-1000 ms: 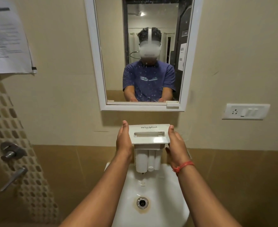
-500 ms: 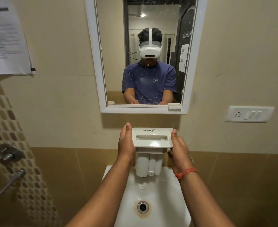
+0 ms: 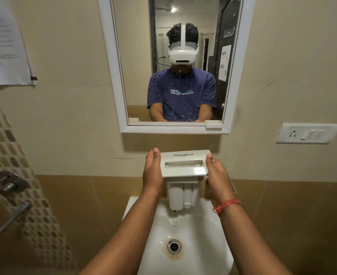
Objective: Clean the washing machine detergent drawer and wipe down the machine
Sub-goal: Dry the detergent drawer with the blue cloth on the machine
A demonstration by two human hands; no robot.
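Observation:
I hold the white Whirlpool detergent drawer (image 3: 184,164) upright over the white sink (image 3: 199,231), its front panel facing me and its compartments hanging down toward the basin. My left hand (image 3: 152,171) grips the panel's left edge, fingers pointing up. My right hand (image 3: 218,175) grips the right edge, thumb on the front face and fingers behind. A red thread band is on my right wrist. The washing machine is not in view.
The sink drain (image 3: 174,246) has a rusty ring. A white-framed mirror (image 3: 175,62) hangs above and shows a person in a blue shirt. A socket and switch plate (image 3: 307,133) is on the right wall, a metal tap handle (image 3: 14,215) and papers (image 3: 2,42) on the left.
The drawer's front panel has tilted slightly, its right side now a little higher. Both hands keep their hold over the sink.

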